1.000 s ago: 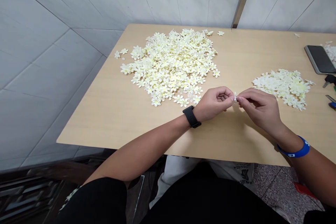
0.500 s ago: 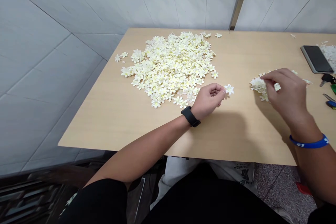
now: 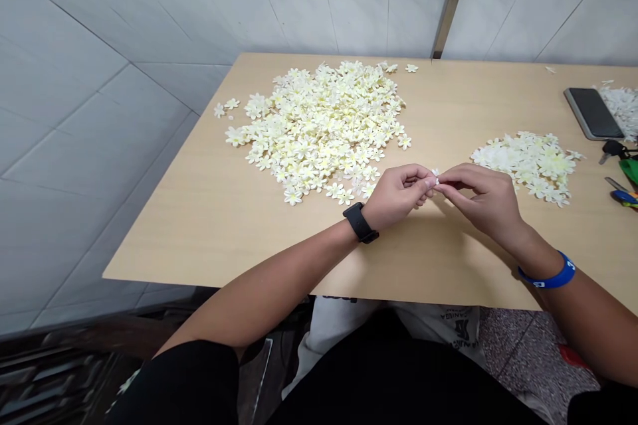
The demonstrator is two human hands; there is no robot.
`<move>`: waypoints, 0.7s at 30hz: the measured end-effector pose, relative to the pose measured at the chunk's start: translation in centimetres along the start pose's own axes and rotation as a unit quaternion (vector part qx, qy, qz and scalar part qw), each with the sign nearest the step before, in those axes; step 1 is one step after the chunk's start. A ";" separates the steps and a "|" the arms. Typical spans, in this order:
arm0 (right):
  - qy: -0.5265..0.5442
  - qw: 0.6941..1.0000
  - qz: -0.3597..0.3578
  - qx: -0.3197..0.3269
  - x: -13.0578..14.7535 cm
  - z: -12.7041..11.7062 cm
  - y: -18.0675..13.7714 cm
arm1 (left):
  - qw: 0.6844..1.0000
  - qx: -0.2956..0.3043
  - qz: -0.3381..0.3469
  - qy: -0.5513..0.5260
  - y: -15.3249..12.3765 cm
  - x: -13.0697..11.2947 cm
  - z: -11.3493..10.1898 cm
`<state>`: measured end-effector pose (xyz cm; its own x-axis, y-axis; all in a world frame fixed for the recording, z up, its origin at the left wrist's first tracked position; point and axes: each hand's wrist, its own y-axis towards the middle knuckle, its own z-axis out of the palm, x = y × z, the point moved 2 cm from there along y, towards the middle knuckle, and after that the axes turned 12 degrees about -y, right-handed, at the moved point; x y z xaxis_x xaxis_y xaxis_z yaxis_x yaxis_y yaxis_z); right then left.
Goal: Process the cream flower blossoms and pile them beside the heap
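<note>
A small white artificial flower (image 3: 435, 173) is pinched at the fingertips of my left hand (image 3: 401, 194), mostly covered by the fingers. My right hand (image 3: 483, 200) meets it from the right, thumb and forefinger pressed together at the same flower. Whether the right fingers hold a petal or some other small piece is too small to tell. Behind my left hand spreads a large heap of cream-white flowers with yellow centres (image 3: 323, 119). A smaller pile of similar flowers (image 3: 533, 163) lies just beyond my right hand.
The wooden table (image 3: 199, 212) stands against a tiled wall with a metal post (image 3: 451, 6). At the right are a phone (image 3: 593, 113), white bits (image 3: 623, 106), keys (image 3: 613, 148) and a blue-handled cutting tool (image 3: 623, 196). One loose flower (image 3: 411, 68) lies near the back edge.
My right hand has come left and down from over the smaller pile to the flower at my left fingertips. My left hand has stayed nearly in place.
</note>
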<state>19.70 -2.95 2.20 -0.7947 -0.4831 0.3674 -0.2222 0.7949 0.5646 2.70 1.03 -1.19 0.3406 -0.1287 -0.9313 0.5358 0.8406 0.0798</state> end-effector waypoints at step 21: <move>0.171 0.972 0.144 0.071 0.1 -0.1 -0.1 | 0.998 0.001 0.012 0.056 -0.3 -0.9 0.4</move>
<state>19.72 -3.09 2.27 -0.6070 -0.3077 0.7327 -0.1135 0.9461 0.3033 2.58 0.69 -0.19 0.2645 -0.0479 -0.9632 0.5298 0.8417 0.1036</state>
